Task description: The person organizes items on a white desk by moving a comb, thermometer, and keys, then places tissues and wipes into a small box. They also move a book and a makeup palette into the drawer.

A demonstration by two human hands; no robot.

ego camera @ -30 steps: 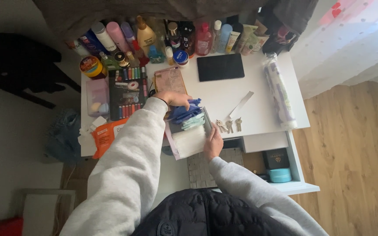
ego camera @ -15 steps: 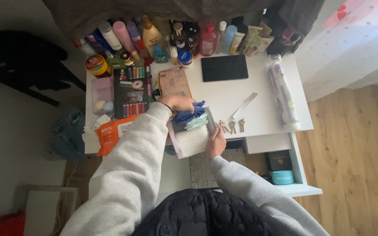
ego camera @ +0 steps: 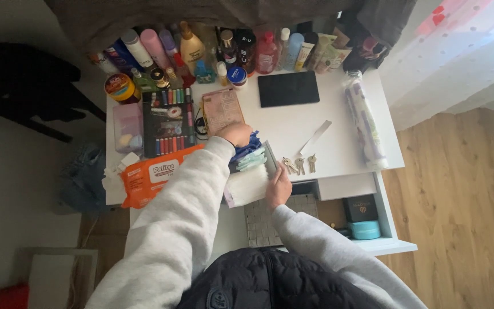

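Counter, white and crowded, fills the head view over wood flooring, with bottles ranked along its back edge. Left hand is curled, fingers closed on blue cloths inside a white box at the front edge. Right hand lies flat against the box's side, fingers loosely spread. Keys rest just beside it; an orange wipes pack sits left.

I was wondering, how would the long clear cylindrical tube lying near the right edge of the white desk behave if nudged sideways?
The long clear cylindrical tube lies flat on the white desk, so it would probably roll rather than slide. It rests close to the desk's right edge, so a push that way might send it off. Its smooth, shiny surface looks somewhat slippery.
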